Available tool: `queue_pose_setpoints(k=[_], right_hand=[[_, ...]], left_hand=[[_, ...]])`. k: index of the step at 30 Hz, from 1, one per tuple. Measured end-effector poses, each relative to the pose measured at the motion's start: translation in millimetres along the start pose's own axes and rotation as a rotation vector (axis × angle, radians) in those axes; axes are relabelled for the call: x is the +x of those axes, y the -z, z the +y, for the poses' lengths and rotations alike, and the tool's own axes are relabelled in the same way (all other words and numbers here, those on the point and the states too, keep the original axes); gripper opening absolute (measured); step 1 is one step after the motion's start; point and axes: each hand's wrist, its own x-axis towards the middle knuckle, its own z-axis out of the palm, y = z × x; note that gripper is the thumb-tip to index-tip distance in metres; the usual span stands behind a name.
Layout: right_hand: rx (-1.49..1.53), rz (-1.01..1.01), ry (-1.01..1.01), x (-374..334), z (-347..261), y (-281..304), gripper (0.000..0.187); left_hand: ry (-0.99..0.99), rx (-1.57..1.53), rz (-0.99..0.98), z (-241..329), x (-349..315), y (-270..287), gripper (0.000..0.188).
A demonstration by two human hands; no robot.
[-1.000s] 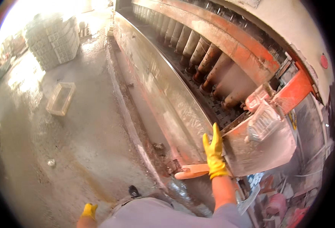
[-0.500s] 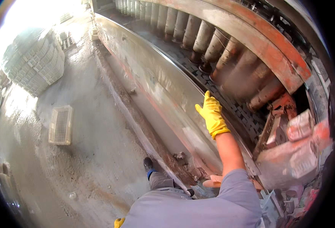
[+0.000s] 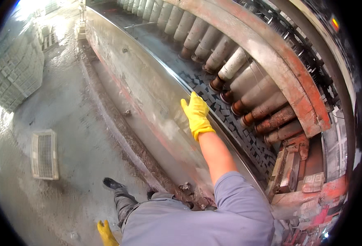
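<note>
My right hand (image 3: 196,112), in a yellow rubber glove, rests at the top edge of a long grey metal wall (image 3: 148,82). Its thumb and forefinger stand apart; the other fingers are partly hidden. At the lower left my left hand (image 3: 106,233), in the same kind of glove, hangs low beside my leg, fingers parted and nothing in it. Beyond the wall, a bed of small dark and light blocks (image 3: 238,129) lies beneath a row of upright, rust-stained cylinders (image 3: 234,65).
A curved orange-and-grey beam (image 3: 267,53) arches over the cylinders. Left on the wet floor (image 3: 86,143) lies a white plastic crate (image 3: 44,153), with a wrapped stack of blocks (image 3: 17,69) behind. A muddy curb (image 3: 111,119) runs along the wall's foot. A wrapped pack (image 3: 313,181) sits at right.
My view has shifted, so the wall, crate and stack sit further left. More of my left hand shows. One foot has stepped out to the left. My right hand stays at the wall's edge.
</note>
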Motion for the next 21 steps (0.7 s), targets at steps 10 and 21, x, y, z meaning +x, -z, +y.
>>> queue_pose_setpoints(k=[10,21], right_hand=[[0.010,0.046,-0.332,3,-5,-8,0.056],[-0.462,0.643,-0.527,43,-75,-69,0.022]], left_hand=[[0.054,0.244,-0.381,92,189,68,0.063],[-0.322,0.129,-0.158,390,546,119,0.061]])
